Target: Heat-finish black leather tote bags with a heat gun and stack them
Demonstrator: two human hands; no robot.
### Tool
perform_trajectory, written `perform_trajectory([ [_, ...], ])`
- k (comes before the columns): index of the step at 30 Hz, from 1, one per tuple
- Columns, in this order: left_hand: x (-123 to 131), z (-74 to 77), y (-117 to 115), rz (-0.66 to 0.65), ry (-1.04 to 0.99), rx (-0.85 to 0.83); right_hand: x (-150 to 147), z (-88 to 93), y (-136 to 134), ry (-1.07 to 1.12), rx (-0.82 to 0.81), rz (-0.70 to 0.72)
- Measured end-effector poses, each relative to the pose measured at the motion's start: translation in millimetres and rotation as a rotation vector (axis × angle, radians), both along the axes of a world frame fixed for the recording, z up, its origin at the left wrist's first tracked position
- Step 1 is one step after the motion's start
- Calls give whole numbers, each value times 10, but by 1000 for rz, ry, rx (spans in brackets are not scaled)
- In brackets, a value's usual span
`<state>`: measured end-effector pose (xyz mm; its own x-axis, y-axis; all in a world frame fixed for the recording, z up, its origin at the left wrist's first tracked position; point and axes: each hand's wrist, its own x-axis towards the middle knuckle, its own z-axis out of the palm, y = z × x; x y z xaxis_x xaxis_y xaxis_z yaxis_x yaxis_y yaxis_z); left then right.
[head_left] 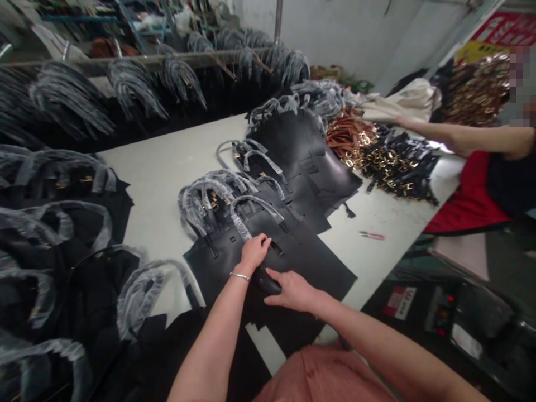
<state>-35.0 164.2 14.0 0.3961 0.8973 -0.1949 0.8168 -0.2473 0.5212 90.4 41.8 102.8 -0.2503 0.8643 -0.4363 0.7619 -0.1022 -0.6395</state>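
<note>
A black leather bag panel lies on top of a stack in front of me. Its carry handle is wrapped in clear plastic and arches up from it. My left hand, with a bracelet at the wrist, is closed at the panel near the handle's lower end; what its fingertips pinch is partly hidden. My right hand has thumb and index finger around a glossy, rounded black bulge, which looks like bent leather. Beside the left hand, more plastic-wrapped handles stand up from the panels beneath.
The pale table carries more black panels, pink-handled snips, and brown straps and black straps with gold buckles. Bags with wrapped handles crowd the left. Across the table, another person's arm reaches in.
</note>
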Motion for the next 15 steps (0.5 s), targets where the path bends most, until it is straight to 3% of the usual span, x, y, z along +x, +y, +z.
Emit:
perform_trajectory([
  [4,15,16,-131,26,29,61,389,156,-402,38,22,-6],
  [7,4,26,-320,47,35,152,906,98,-880,78,-110,-347],
  [10,0,52,-558,110,12,255,1402,-102,-1349,53,-180,-695],
  [13,35,56,-794,199,-108,274,1713,-263,-1628,133,-225,-891],
  [15,74,20,-931,292,-263,199,1811,-306,-1673,234,-256,-1004],
])
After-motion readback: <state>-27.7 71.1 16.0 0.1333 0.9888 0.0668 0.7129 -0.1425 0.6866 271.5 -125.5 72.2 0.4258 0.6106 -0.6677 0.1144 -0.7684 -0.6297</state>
